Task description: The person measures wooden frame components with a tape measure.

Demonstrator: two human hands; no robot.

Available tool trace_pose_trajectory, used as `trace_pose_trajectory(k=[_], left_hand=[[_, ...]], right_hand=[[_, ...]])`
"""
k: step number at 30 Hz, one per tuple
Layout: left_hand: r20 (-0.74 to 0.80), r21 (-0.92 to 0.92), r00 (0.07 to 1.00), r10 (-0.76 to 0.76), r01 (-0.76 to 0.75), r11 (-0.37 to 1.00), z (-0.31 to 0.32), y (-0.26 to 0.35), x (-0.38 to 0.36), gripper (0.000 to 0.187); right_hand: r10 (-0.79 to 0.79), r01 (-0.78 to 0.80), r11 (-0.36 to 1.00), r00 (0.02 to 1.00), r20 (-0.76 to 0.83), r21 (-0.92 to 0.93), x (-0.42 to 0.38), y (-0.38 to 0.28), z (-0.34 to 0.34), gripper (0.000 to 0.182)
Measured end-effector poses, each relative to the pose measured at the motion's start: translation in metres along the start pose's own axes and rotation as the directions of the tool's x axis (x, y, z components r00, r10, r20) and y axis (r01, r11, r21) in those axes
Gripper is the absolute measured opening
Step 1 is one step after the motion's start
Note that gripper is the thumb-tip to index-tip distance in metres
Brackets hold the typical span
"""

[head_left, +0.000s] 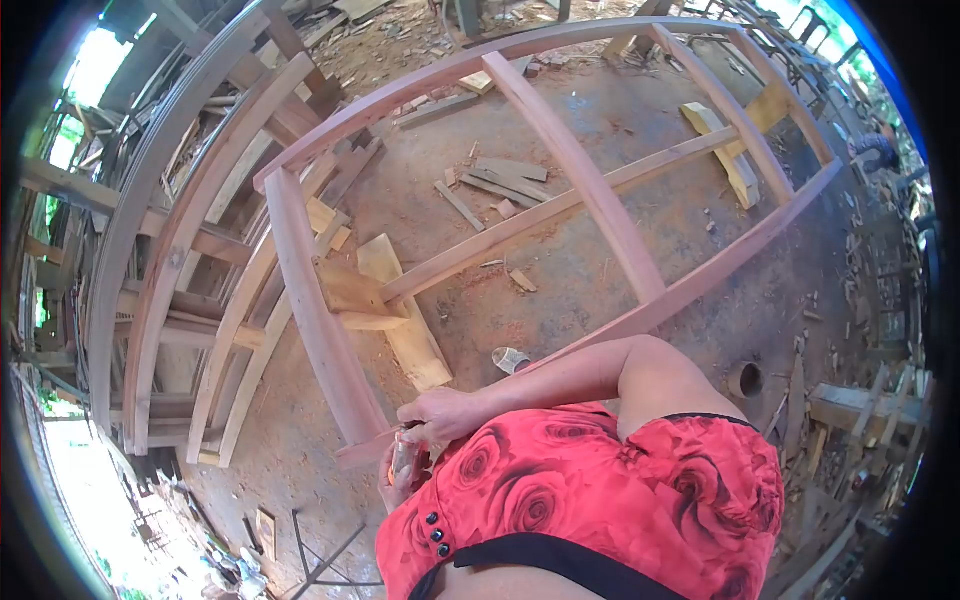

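Observation:
A large reddish wooden frame (622, 230) with crosspieces stands raised in front of me. My right hand (442, 412) reaches across my body to its near left corner, its fingers closed. Just below, my left hand (396, 478) is curled beside the same corner, partly hidden by my shirt. Between the two hands shows a small greyish thing (405, 460) with a bit of orange near it; its kind is too small to tell. A pale wooden support (420, 345) lies under the left end of the frame.
More curved wooden frames (165, 290) are stacked at the left. A second wooden support (733, 165) sits under the far right end. Scrap wood (505, 180) lies on the concrete floor (560, 270). A round pipe-like piece (746, 379) stands at the right; thin metal legs (318, 560) show lower left.

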State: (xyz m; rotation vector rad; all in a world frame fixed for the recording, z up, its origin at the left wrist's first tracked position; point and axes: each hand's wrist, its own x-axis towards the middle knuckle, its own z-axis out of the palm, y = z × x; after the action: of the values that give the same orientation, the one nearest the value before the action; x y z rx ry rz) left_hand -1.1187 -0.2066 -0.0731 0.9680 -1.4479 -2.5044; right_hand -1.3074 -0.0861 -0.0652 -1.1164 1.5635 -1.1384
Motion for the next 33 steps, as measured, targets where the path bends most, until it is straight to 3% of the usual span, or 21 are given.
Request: trace_pose_trajectory(k=[4,6,10,12,15,19,22,24,31,33], left_hand=[[0.044,0.076,0.999,0.015,-0.018,0.997,-0.005,0.003,0.004,0.038],[0.077,0.108,0.997,0.020,-0.028,0.994,-0.012,0.003,-0.001,0.038],[0.120,0.124,0.992,0.022,-0.037,0.992,-0.034,0.000,-0.018,0.037],[0.140,0.132,0.990,0.020,-0.038,0.991,-0.045,-0.003,-0.022,0.036],[0.192,0.138,0.981,0.008,-0.035,0.990,-0.054,-0.006,-0.031,0.035],[0.261,0.172,0.965,-0.007,-0.039,0.984,-0.052,-0.009,-0.042,0.035],[0.316,0.202,0.949,-0.023,-0.044,0.979,-0.038,-0.012,-0.051,0.034],[0.347,0.222,0.937,-0.026,-0.055,0.974,-0.023,-0.015,-0.056,0.034],[0.458,0.305,0.888,-0.044,-0.111,0.946,0.062,-0.046,-0.082,0.033],[0.505,0.342,0.861,-0.067,-0.128,0.931,0.093,-0.056,-0.090,0.032]], right_hand=[[-0.018,0.021,1.000,0.990,-0.138,0.019,-0.007,0.002,0.018,0.033],[-0.126,0.121,0.992,0.949,-0.290,-0.034,-0.013,0.003,0.035,0.034],[-0.013,0.054,0.992,0.939,-0.343,0.111,-0.027,-0.009,0.070,0.034],[0.083,0.032,0.938,0.946,-0.314,0.344,-0.024,-0.003,0.087,0.034],[0.095,0.058,0.951,0.880,-0.466,0.304,-0.035,-0.001,0.116,0.041],[0.175,-0.001,0.955,0.809,-0.561,0.297,-0.065,-0.013,0.139,0.034],[0.227,0.014,0.937,0.734,-0.640,0.348,-0.087,-0.010,0.149,0.033],[0.363,0.113,0.789,0.708,-0.606,0.605,-0.107,-0.015,0.147,0.029],[0.412,0.208,0.737,0.617,-0.671,0.643,-0.184,-0.003,0.135,0.027],[0.295,0.373,0.777,0.497,-0.816,0.507,-0.207,0.012,0.131,0.031]])
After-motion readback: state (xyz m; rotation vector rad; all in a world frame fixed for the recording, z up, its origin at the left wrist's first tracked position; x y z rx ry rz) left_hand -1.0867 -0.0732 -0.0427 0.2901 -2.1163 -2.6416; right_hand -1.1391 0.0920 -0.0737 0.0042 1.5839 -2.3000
